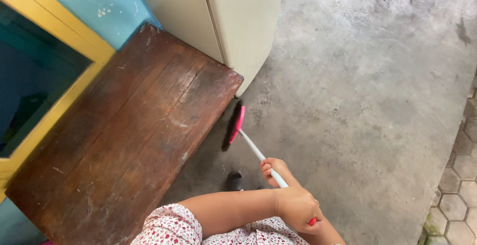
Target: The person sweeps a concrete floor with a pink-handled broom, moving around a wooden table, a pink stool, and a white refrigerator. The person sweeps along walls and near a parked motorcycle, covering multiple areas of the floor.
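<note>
Fingers of the left hand (297,209) are wrapped tight around the near end of the broom handle (258,153), by its red end cap (312,221). Fingers of the right hand (275,169) are likewise clamped on the white handle, farther along it and so nearer the head.

From both hands the handle's long axis runs away and to the left, down to the pink broom head (237,124). Its dark bristles (229,130) rest on the grey concrete floor (357,86), just beside the right edge of the worn brown wooden tabletop (119,126) and near the corner of the cream cabinet (238,21).

A dark shoe toe (234,179) shows on the floor near the right hand. A floral sleeve (171,225) covers the left upper arm. A blue wall with a yellow window frame (54,31) stands far left. Hexagonal paving (457,185) borders the concrete at right. No packages, labels or signs are visible.
</note>
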